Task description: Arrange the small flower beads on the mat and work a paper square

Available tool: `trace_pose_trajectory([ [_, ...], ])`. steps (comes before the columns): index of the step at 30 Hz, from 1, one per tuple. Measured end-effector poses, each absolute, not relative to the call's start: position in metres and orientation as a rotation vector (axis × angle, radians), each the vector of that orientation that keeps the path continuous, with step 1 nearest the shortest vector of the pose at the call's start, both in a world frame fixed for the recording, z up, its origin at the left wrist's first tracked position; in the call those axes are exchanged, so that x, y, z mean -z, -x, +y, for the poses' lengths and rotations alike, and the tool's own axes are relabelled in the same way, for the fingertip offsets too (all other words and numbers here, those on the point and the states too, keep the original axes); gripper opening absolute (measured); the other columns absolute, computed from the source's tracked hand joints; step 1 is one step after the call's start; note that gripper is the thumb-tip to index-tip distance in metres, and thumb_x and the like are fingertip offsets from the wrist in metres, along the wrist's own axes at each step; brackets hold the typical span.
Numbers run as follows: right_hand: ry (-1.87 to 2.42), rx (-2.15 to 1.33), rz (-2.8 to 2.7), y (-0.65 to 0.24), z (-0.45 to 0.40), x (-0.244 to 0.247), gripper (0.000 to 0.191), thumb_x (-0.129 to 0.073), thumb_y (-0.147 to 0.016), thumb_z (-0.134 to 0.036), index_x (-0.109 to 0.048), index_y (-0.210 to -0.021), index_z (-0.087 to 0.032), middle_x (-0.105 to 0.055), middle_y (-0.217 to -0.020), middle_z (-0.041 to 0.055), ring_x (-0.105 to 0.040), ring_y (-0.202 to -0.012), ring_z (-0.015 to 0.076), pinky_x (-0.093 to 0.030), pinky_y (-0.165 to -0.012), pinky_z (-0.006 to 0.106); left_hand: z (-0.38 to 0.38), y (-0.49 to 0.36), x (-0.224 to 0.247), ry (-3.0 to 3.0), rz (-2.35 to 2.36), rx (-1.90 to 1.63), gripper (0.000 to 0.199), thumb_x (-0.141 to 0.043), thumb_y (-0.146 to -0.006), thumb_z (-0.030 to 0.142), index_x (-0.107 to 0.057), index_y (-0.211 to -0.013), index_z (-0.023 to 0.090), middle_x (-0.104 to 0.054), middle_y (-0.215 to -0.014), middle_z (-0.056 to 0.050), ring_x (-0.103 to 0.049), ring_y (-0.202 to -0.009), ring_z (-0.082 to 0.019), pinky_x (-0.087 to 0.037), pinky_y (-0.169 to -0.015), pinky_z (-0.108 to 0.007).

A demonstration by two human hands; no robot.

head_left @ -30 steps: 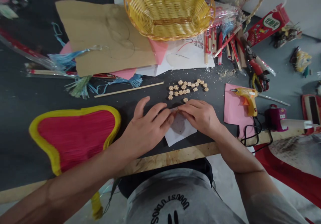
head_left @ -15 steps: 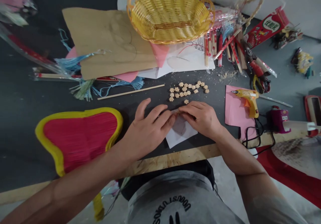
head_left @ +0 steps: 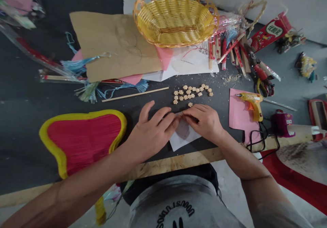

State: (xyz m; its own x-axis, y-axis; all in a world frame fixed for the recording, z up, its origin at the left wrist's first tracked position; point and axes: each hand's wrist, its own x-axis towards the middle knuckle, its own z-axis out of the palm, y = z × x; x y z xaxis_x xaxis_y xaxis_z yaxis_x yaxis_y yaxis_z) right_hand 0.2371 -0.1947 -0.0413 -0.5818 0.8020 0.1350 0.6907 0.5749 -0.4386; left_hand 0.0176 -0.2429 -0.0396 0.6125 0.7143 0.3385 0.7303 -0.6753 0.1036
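Note:
My left hand (head_left: pixel 152 132) and my right hand (head_left: pixel 204 122) meet over a white paper sheet (head_left: pixel 185 140) on the dark tabletop. A grey-mauve patch (head_left: pixel 183 131) shows on the paper. The right fingers curl over the paper's top edge and pinch it. My left fingertips touch that same edge, with the thumb spread away. What lies under the fingertips is hidden. Just beyond my hands lies a loose cluster of several small wooden flower-shaped beads (head_left: pixel 190 93), with a single bead (head_left: pixel 190 104) nearest my fingers.
A yellow wicker basket (head_left: pixel 176 18) sits on cardboard (head_left: pixel 114 47) at the back. A hot glue gun (head_left: pixel 252 103) lies on pink paper (head_left: pixel 237 114) to the right, near pliers (head_left: pixel 260 72). A red-and-yellow padded shape (head_left: pixel 81 139) lies left, and a thin wooden stick (head_left: pixel 135 94) lies ahead.
The whole view has drifted slightly down and to the right. My hands stay together on the paper, with no clear change in grip.

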Motion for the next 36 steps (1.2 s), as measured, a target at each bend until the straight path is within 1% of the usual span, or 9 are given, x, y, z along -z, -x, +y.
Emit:
trace_pose_trajectory([
  [4, 1.209, -0.491, -2.491, -0.236, -0.194, 0.041, 0.016, -0.057, -0.094, -0.02, -0.073, -0.091, -0.022, -0.074, -0.083, 0.0013, -0.067, -0.077, 0.0149, -0.047, -0.073, 0.027, -0.242, -0.016, 0.036, 2.757, -1.208, 0.502, 0.026, -0.051, -0.096, 0.012, -0.071, -0.111, 0.02, -0.073, -0.107, -0.007, -0.062, -0.111, -0.025, -0.036, -0.111, -0.059],
  [9, 1.225, -0.499, -2.491, -0.236, -0.194, 0.041, 0.016, -0.058, -0.093, -0.021, -0.073, -0.089, -0.023, -0.075, -0.084, 0.0019, -0.067, -0.077, 0.015, -0.047, -0.072, 0.028, -0.24, -0.01, 0.028, 2.77, -1.201, 0.494, 0.027, -0.051, -0.095, 0.011, -0.071, -0.11, 0.021, -0.074, -0.109, -0.006, -0.061, -0.112, -0.026, -0.033, -0.112, -0.061],
  [14, 1.222, -0.498, -2.494, -0.237, -0.193, 0.04, 0.016, -0.058, -0.093, -0.021, -0.073, -0.089, -0.024, -0.076, -0.085, 0.0015, -0.068, -0.077, 0.0148, -0.047, -0.072, 0.027, -0.239, -0.005, 0.026, 2.786, -1.236, 0.597, 0.025, -0.055, -0.092, 0.009, -0.073, -0.101, 0.024, -0.074, -0.101, -0.004, -0.062, -0.11, -0.025, -0.03, -0.114, -0.061],
  [16, 1.223, -0.504, -2.494, -0.238, -0.193, 0.04, 0.016, -0.058, -0.094, -0.023, -0.073, -0.09, -0.023, -0.075, -0.084, 0.0018, -0.068, -0.077, 0.015, -0.048, -0.072, 0.027, -0.24, -0.005, 0.026, 2.828, -1.216, 0.609, 0.023, -0.056, -0.092, 0.011, -0.073, -0.099, 0.025, -0.074, -0.098, -0.003, -0.061, -0.109, -0.025, -0.03, -0.115, -0.061],
  [21, 1.21, -0.531, -2.481, -0.239, -0.194, 0.039, 0.015, -0.06, -0.095, -0.027, -0.074, -0.091, -0.022, -0.075, -0.086, 0.0028, -0.068, -0.077, 0.0153, -0.049, -0.074, 0.028, -0.244, -0.008, 0.029, 2.918, -1.208, 0.543, 0.017, -0.06, -0.092, 0.02, -0.073, -0.103, 0.023, -0.073, -0.1, -0.005, -0.061, -0.108, -0.025, -0.028, -0.115, -0.062],
  [26, 1.213, -0.549, -2.481, -0.239, -0.193, 0.038, 0.014, -0.061, -0.095, -0.026, -0.073, -0.088, -0.021, -0.073, -0.082, 0.0024, -0.065, -0.072, 0.0142, -0.049, -0.072, 0.027, -0.244, -0.009, 0.031, 2.935, -1.209, 0.524, 0.019, -0.059, -0.092, 0.016, -0.072, -0.106, 0.02, -0.074, -0.102, -0.006, -0.063, -0.105, -0.025, -0.031, -0.113, -0.062],
  [29, 1.196, -0.573, -2.467, -0.239, -0.193, 0.037, 0.011, -0.063, -0.093, -0.024, -0.072, -0.091, -0.02, -0.074, -0.085, 0.0032, -0.064, -0.07, 0.0134, -0.049, -0.071, 0.027, -0.244, -0.008, 0.031, 2.932, -1.204, 0.538, 0.02, -0.056, -0.094, 0.015, -0.072, -0.105, 0.019, -0.074, -0.102, -0.006, -0.063, -0.102, -0.023, -0.031, -0.113, -0.063],
  [32, 1.203, -0.599, -2.457, -0.24, -0.192, 0.035, 0.011, -0.063, -0.093, -0.026, -0.072, -0.096, -0.02, -0.074, -0.086, 0.0039, -0.064, -0.07, 0.0131, -0.049, -0.069, 0.026, -0.245, -0.009, 0.033, 2.94, -1.212, 0.567, 0.02, -0.056, -0.093, 0.014, -0.072, -0.105, 0.019, -0.074, -0.103, -0.006, -0.064, -0.101, -0.023, -0.031, -0.113, -0.063],
  [36, 1.148, -0.545, -2.449, -0.241, -0.193, 0.038, 0.016, -0.061, -0.096, -0.028, -0.075, -0.1, -0.022, -0.074, -0.092, 0.0048, -0.068, -0.078, 0.0134, -0.05, -0.069, 0.025, -0.245, -0.009, 0.034, 2.927, -1.21, 0.571, 0.019, -0.056, -0.094, 0.014, -0.071, -0.104, 0.018, -0.074, -0.102, -0.006, -0.065, -0.099, -0.022, -0.03, -0.113, -0.062],
])
